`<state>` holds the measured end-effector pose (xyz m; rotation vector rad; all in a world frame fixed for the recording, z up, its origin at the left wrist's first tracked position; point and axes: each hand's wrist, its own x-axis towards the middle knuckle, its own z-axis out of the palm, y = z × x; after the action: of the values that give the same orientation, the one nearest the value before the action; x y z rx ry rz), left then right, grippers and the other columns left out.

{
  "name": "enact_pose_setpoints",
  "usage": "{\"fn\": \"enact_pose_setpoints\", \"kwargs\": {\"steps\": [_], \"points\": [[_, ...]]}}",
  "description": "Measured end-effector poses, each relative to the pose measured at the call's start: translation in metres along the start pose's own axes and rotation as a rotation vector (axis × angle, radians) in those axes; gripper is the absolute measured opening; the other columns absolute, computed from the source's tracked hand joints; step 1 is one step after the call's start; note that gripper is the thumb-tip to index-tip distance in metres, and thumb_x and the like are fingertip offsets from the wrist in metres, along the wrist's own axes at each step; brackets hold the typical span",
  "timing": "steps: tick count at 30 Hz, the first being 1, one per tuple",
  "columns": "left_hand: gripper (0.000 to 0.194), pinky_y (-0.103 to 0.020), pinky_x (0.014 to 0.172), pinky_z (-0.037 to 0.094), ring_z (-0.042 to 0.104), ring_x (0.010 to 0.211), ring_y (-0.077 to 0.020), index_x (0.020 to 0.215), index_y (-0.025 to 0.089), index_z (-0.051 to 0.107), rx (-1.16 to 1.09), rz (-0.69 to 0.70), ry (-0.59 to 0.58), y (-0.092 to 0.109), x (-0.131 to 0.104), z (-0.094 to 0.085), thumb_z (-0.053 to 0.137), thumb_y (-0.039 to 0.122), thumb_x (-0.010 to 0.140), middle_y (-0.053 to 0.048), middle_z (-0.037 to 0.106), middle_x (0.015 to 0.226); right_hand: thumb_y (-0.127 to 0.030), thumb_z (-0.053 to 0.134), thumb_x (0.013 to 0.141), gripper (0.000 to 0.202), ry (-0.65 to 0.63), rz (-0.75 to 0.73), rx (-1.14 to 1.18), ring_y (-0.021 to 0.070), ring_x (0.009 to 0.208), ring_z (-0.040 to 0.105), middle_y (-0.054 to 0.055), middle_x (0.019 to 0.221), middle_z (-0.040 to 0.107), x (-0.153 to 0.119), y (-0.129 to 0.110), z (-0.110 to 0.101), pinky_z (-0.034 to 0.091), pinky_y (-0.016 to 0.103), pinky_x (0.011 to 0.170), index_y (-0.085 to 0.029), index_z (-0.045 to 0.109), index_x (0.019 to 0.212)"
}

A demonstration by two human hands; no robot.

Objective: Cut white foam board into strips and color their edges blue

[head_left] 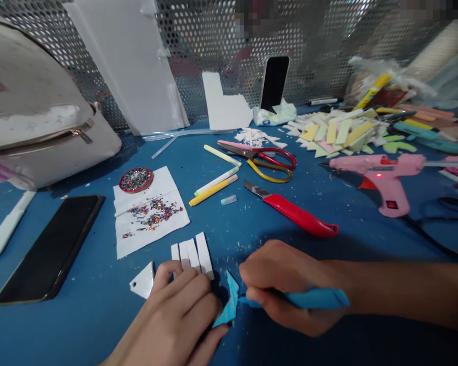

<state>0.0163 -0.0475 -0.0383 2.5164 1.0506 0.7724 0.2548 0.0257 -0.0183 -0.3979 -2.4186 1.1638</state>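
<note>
Blue counter [99, 325], contents listed left to right.

- Bag [34, 127]: white, zipped, at far left edge.
- Phone [49, 249]: black, flat, screen dark, near the left front.
- Paper [148, 213]: white sheet scattered with glitter; a round lid [136, 179] of glitter sits on its upper corner.
- White strips [193, 253]: four side by side, touching the left hand's fingertips.
- Left hand [175, 315]: palm down, fingers pressing on a blue foam piece [229, 302] at the front centre of the counter.
- Sticks [216, 184]: pale yellow, three, behind the strips.
- Right hand [286, 284]: closed around a blue knife [313, 299], its tip against the foam piece; hands close together, just apart.
- Red cutter [297, 213]: blade out, lying behind the right hand.
- Scissors [267, 157]: red and yellow handles, further back.
- Second phone [275, 81]: propped upright against the perforated wall.
- Foam scraps [339, 134]: heap of yellow, white, green, pink.
- Glue gun [381, 178]: pink, red light on, at right.
</note>
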Motion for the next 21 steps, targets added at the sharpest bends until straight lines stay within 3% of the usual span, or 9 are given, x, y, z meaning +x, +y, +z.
{"fn": "enact_pose_setpoints", "kwargs": {"steps": [21], "points": [[0.027,-0.037,0.088,0.033,0.054,0.077,-0.0192,0.086,0.021,0.062,0.024,0.015,0.006,-0.0013,-0.0002,0.0007,0.045,0.03,0.105,-0.001,0.058,0.077,-0.013,0.046,0.09,0.026,-0.014,-0.022,0.006,0.0107,0.052,0.029,-0.007,0.064,0.03,-0.0005,0.0004,0.0012,0.023,0.025,0.052,-0.024,0.025,0.08]]}}
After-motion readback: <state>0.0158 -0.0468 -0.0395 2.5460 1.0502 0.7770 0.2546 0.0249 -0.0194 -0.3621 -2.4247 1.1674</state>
